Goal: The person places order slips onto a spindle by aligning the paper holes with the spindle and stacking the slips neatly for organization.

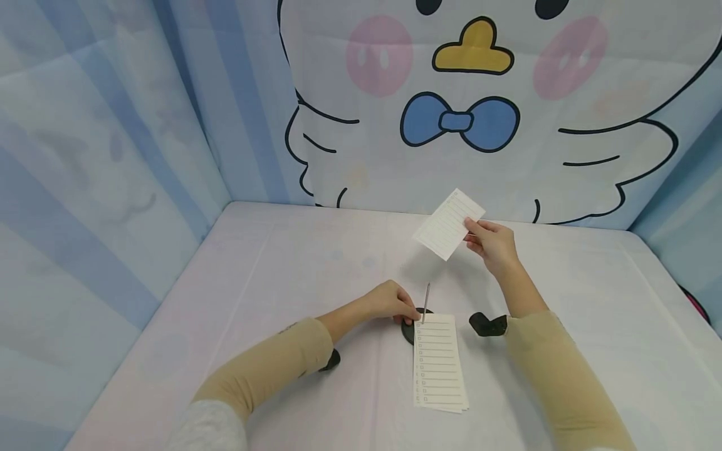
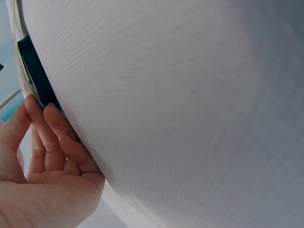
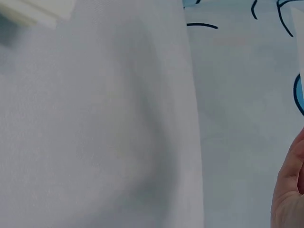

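A paper spike stands on the table, its thin metal rod (image 1: 426, 297) rising from a round black base (image 1: 407, 336). Lined checklist slips (image 1: 441, 369) lie stacked at the rod, their lower ends fanned slightly toward the front. My left hand (image 1: 390, 302) pinches the stack's upper left corner beside the rod; in the left wrist view its thumb and fingertips meet at the paper edge, close to the base (image 2: 38, 69). Raised above the table behind the spike, my right hand (image 1: 492, 245) holds a single lined slip (image 1: 449, 224) by its right corner, tilted. The right wrist view shows only part of that hand (image 3: 289, 190).
A white cloth covers the table (image 1: 316, 250). A patterned curtain (image 1: 248, 113) with a cartoon figure hangs at the back, and another curtain (image 1: 101, 188) runs along the left. Black straps (image 1: 487, 324) show at both forearms.
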A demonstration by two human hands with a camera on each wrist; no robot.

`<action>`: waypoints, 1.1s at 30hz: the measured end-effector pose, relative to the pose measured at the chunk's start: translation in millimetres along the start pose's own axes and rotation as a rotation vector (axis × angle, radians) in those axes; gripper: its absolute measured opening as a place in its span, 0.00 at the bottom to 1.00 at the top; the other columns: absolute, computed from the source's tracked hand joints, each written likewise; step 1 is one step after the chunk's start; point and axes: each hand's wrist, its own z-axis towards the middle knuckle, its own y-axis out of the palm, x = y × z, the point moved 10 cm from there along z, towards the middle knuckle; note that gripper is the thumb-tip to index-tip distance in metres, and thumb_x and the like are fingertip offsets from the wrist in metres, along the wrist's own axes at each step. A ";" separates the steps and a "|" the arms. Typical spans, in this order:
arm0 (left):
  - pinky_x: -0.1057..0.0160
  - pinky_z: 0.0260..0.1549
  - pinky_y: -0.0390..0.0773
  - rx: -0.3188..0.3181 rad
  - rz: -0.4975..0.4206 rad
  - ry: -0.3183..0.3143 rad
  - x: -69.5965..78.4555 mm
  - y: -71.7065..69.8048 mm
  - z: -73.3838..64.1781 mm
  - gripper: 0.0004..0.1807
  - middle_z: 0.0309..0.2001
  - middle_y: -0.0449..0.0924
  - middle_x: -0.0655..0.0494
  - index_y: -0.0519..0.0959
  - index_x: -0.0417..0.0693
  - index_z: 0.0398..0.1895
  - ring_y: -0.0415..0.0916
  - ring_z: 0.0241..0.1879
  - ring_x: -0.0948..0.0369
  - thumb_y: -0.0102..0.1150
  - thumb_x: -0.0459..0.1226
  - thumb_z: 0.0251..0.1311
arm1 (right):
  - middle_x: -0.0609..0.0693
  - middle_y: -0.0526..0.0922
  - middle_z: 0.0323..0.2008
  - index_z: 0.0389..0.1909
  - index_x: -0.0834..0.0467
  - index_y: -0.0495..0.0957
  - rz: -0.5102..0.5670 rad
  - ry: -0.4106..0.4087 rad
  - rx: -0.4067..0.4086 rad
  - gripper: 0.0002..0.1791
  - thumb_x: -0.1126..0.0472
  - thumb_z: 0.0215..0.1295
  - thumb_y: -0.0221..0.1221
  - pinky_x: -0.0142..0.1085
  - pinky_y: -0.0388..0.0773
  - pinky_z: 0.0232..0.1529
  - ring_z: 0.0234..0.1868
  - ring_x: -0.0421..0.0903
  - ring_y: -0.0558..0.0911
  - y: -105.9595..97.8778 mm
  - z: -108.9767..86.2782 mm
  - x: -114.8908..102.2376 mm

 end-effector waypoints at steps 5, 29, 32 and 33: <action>0.71 0.20 0.68 0.000 0.008 0.010 -0.3 -0.1 0.6 0.06 0.17 0.79 0.58 0.84 0.45 0.24 0.72 0.18 0.65 0.65 0.38 0.51 | 0.45 0.77 0.23 0.39 0.59 0.72 0.111 0.065 -0.021 0.17 0.57 0.52 0.65 0.23 0.73 0.26 0.24 0.37 0.75 -6.6 -11.3 -4.3; 0.69 0.21 0.69 -0.092 -0.111 -0.045 -0.2 -8.1 0.9 0.09 0.23 0.80 0.57 0.83 0.42 0.32 0.75 0.21 0.63 0.58 0.39 0.57 | 0.47 0.82 0.26 0.28 0.55 0.82 0.006 -0.006 -0.300 0.01 0.62 0.56 0.63 0.23 0.71 0.21 0.21 0.38 0.75 9.9 -64.0 -39.9; 0.64 0.28 0.74 -0.056 -0.162 0.001 11.8 -23.7 -1.1 0.11 0.27 0.81 0.55 0.81 0.40 0.36 0.76 0.26 0.61 0.56 0.39 0.59 | 0.47 0.83 0.27 0.29 0.54 0.83 -0.050 -0.014 -0.342 0.02 0.62 0.57 0.63 0.24 0.71 0.20 0.21 0.38 0.75 15.0 -72.2 -42.0; 0.62 0.31 0.75 -0.041 -0.180 0.025 18.0 -30.0 -2.3 0.12 0.28 0.81 0.55 0.81 0.40 0.38 0.77 0.28 0.60 0.56 0.40 0.60 | 0.47 0.83 0.27 0.28 0.53 0.83 -0.066 -0.014 -0.354 0.02 0.62 0.57 0.62 0.24 0.71 0.20 0.21 0.38 0.75 16.6 -74.8 -42.2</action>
